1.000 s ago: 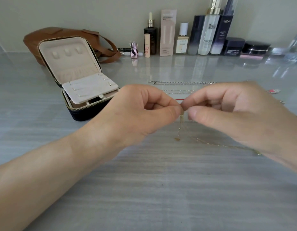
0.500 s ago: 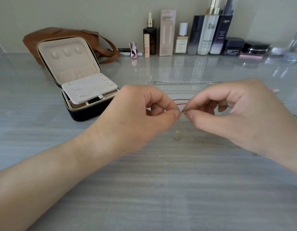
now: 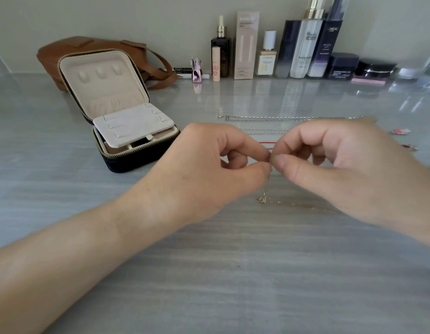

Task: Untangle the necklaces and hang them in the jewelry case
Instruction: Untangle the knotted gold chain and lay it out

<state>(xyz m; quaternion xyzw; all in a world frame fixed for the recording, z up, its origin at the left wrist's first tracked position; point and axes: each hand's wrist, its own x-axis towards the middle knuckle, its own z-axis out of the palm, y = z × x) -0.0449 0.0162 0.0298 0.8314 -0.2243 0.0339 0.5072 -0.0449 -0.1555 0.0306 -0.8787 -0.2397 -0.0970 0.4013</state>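
Gold and thread-thin necklace (image 3: pixel 265 189), pinched by left hand (image 3: pixel 204 174) and right hand (image 3: pixel 341 165) alike, thumb and forefinger tips closed on it just above the grey surface (image 3: pixel 233 273), pendant end dangling down to it. Likely snag from here: tugging apart too hard, tightening the knot or snapping a link. Further back, red cord (image 3: pixel 265 143) and silver chains (image 3: pixel 281 118) laid straight. Beyond, leftward, jewelry case (image 3: pixel 137 157) open, nothing hung inside yet.

glossy grey table (image 3: pixel 209 273) against a plain beige wall (image 3: pixel 112 18).
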